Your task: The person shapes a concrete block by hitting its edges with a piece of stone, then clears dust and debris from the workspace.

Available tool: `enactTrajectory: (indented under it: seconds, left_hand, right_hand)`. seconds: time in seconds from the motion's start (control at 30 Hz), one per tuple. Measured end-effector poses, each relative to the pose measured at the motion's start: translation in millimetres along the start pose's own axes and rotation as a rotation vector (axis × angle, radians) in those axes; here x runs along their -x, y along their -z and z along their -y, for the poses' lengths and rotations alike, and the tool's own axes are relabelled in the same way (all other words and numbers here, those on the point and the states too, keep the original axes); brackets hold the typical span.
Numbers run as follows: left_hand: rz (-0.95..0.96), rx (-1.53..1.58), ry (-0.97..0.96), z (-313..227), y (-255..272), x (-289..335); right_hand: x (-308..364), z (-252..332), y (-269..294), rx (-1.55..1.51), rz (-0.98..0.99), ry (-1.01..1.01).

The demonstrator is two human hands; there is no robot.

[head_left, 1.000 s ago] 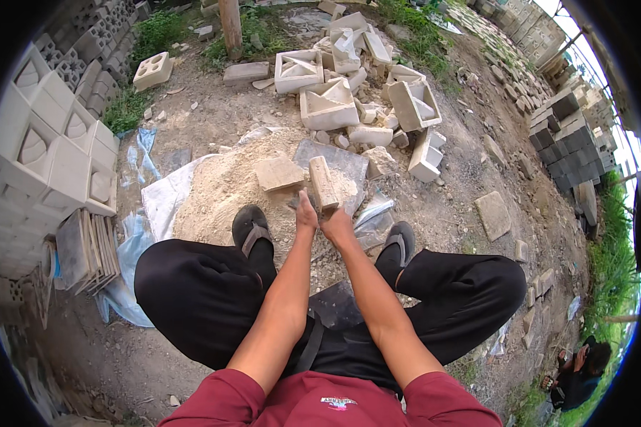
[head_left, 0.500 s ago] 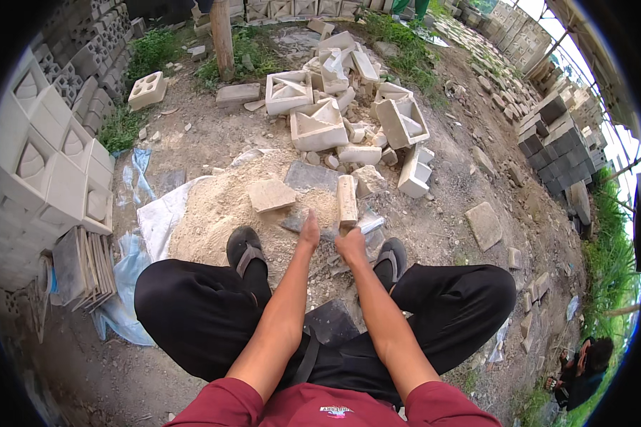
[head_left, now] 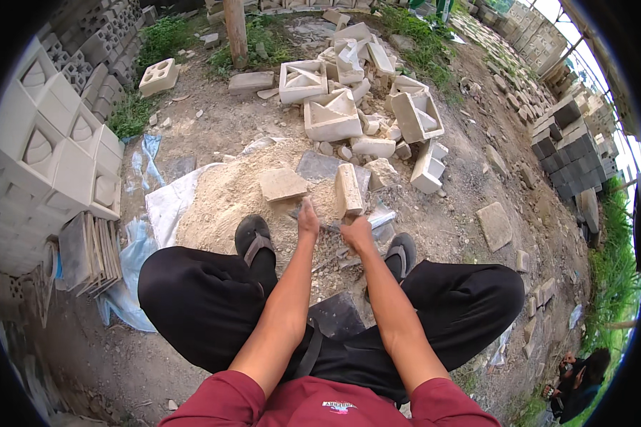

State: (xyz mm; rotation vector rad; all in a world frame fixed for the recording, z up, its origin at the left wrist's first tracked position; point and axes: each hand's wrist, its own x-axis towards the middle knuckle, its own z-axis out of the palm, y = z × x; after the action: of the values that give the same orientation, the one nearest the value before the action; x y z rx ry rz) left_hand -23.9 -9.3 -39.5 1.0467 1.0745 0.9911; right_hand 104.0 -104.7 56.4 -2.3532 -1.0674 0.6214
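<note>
My right hand [head_left: 356, 232] is closed at the lower end of a pale, oblong block [head_left: 348, 191], which points away from me. Whether the block has a handle inside my fist cannot be made out. My left hand [head_left: 308, 220] is edge-on with its fingers stretched out and holds nothing visible. Its fingertips are close to the corner of a flat, pale stone slab [head_left: 283, 184], which rests on a heap of sandy powder [head_left: 221, 188]. Between and beyond my hands lies a dark flat sheet [head_left: 319, 165], partly dusted with powder.
Broken pale moulded blocks [head_left: 332, 116] are piled ahead. Stacked decorative blocks [head_left: 71, 156] form a wall at left, beside thin leaning boards [head_left: 92, 250]. A wooden post [head_left: 236, 35] stands far ahead. Grey blocks [head_left: 571, 153] are stacked at right; another person [head_left: 582, 384] is low at the right edge.
The view has shifted, so the scene sits slightly higher and further right. Against the ground, my left hand has moved left towards the slab, and my right hand with the block slightly left.
</note>
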Motion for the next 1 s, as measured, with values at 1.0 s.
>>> enactTrajectory:
  seconds: [1.0]
  left_hand:
    - [0.173, 0.015, 0.120, 7.1, -3.5, 0.5]
  right_hand:
    - [-19.9, 46.2, 15.1, 0.059, 0.226, 0.021]
